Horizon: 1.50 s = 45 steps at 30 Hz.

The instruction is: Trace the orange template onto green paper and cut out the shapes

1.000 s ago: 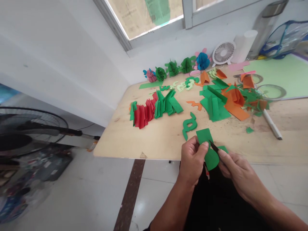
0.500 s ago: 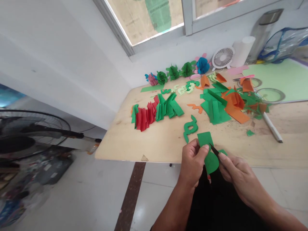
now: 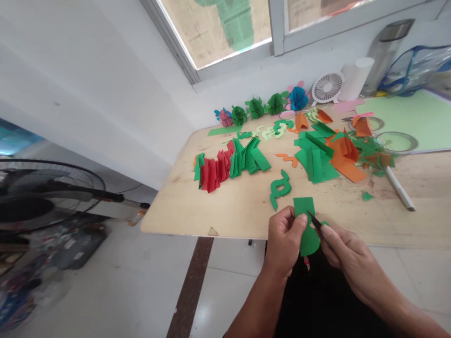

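Observation:
My left hand (image 3: 284, 239) pinches a piece of green paper (image 3: 303, 205) between thumb and fingers, just over the table's front edge. The paper has a straight top and a rounded lower end. My right hand (image 3: 343, 246) is closed around scissors (image 3: 314, 220) with dark, pointed blades, their handles hidden in the grip. The blade tip touches the paper's right edge, close to my left thumb. Beyond my left hand lies a curly green paper cutout (image 3: 281, 187) on the wooden table (image 3: 225, 211).
Folded red paper (image 3: 211, 173) and green strips (image 3: 248, 157) stand left of centre. Green and orange pieces (image 3: 347, 164) are heaped at right, near a white marker (image 3: 400, 188). Paper ornaments (image 3: 256, 108) and a small fan (image 3: 327, 88) line the wall. A large fan (image 3: 52, 197) stands left.
The scissor blades have shifted slightly at the paper's right edge, and the paper has turned a little. Both hands keep their hold. The whole view has shifted slightly.

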### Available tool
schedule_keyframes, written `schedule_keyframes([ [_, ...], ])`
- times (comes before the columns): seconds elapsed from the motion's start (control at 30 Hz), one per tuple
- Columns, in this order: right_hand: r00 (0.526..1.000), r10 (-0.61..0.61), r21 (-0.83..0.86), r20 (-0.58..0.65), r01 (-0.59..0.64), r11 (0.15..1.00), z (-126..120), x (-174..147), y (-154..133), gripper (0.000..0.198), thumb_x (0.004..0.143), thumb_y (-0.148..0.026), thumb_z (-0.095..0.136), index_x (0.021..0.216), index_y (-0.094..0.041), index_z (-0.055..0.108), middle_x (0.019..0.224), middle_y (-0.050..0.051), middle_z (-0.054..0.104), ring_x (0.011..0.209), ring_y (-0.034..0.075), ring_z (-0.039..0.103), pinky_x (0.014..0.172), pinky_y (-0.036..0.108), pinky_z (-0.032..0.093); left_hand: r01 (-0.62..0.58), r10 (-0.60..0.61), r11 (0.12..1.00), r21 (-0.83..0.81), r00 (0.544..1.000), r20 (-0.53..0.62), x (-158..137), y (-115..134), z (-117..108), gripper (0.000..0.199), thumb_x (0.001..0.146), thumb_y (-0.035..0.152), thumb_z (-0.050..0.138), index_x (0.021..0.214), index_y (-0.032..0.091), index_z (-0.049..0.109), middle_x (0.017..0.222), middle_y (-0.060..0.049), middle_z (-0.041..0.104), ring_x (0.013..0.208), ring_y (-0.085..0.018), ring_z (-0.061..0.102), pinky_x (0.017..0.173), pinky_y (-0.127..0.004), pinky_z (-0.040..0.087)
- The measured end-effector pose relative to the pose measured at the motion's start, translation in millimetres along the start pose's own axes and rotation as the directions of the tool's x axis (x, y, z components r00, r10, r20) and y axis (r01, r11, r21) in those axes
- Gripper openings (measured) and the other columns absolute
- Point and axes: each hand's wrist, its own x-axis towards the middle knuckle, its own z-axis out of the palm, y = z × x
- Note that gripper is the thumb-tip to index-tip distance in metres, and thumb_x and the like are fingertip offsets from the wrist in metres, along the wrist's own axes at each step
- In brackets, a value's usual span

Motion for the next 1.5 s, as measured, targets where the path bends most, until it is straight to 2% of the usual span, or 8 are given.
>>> schedule_keyframes([
  [0.27, 1.0, -0.012, -0.018, -0.023, 0.012, 1.0, 2.9, -0.3, 0.1, 0.055, 0.089, -0.062, 0.045, 0.053, -0.022, 0.035, 0.049, -0.006, 0.028, 0.046, 0.01, 0.021, 0.045, 0.029, 0.017, -0.002, 0.002, 1.0, -0.011, 1.0, -0.002, -3.4, 0.7, 0.7, 0.026, 0.075, 0.038, 0.066, 0.068, 0.016, 0.056, 0.061, 0.002, 0.051, 0.056, -0.01, 0.046, 0.055, -0.022, 0.037],
  [0.43, 0.999, -0.026, -0.05, -0.039, 0.024, 0.998, 2.2, -0.1, 0.3, 0.055, 0.09, -0.062, 0.044, 0.053, -0.022, 0.035, 0.049, -0.006, 0.029, 0.046, 0.01, 0.022, 0.045, 0.028, 0.018, -0.032, 0.029, 0.997, -0.067, 0.999, -0.043, -1.8, -0.9, 2.5, 0.026, 0.076, 0.037, 0.066, 0.066, 0.016, 0.054, 0.059, 0.003, 0.049, 0.054, -0.008, 0.042, 0.053, -0.019, 0.034],
  [0.73, 0.999, -0.022, -0.058, -0.05, 0.019, 0.998, 2.5, 1.1, -5.1, 0.056, 0.088, -0.063, 0.045, 0.051, -0.022, 0.036, 0.048, -0.005, 0.03, 0.046, 0.01, 0.024, 0.045, 0.029, 0.018, -0.039, 0.038, 0.998, -0.039, 0.999, -0.029, -1.3, -1.5, 3.6, 0.027, 0.076, 0.04, 0.067, 0.067, 0.016, 0.056, 0.061, 0.001, 0.054, 0.058, -0.01, 0.048, 0.056, -0.021, 0.04],
  [1.07, 0.998, -0.022, -0.017, -0.05, 0.021, 1.0, 6.1, 0.4, -6.1, 0.055, 0.088, -0.063, 0.046, 0.052, -0.022, 0.035, 0.048, -0.006, 0.028, 0.046, 0.01, 0.023, 0.044, 0.028, 0.019, -0.055, 0.053, 0.997, -0.059, 0.998, -0.037, -3.1, -5.2, 4.2, 0.027, 0.078, 0.038, 0.066, 0.067, 0.016, 0.055, 0.059, 0.003, 0.048, 0.055, -0.009, 0.044, 0.054, -0.02, 0.036],
  [1.27, 0.998, -0.029, -0.056, -0.047, 0.026, 0.998, 5.6, -1.0, -6.5, 0.055, 0.089, -0.063, 0.045, 0.052, -0.022, 0.034, 0.048, -0.005, 0.029, 0.046, 0.01, 0.023, 0.045, 0.028, 0.019, -0.075, 0.066, 0.991, -0.112, 0.995, -0.079, -2.0, -5.0, 5.3, 0.029, 0.075, 0.041, 0.068, 0.066, 0.017, 0.054, 0.06, 0.003, 0.05, 0.057, -0.009, 0.046, 0.057, -0.021, 0.039],
  [1.5, 0.999, -0.02, -0.042, -0.046, 0.018, 0.999, 6.5, -0.4, -9.8, 0.055, 0.088, -0.064, 0.045, 0.053, -0.022, 0.035, 0.05, -0.006, 0.028, 0.047, 0.01, 0.022, 0.045, 0.028, 0.018, -0.08, 0.076, 0.995, -0.065, 0.996, -0.054, -3.6, -5.7, 3.5, 0.029, 0.078, 0.04, 0.066, 0.066, 0.017, 0.053, 0.06, 0.002, 0.051, 0.058, -0.01, 0.047, 0.057, -0.022, 0.038],
])
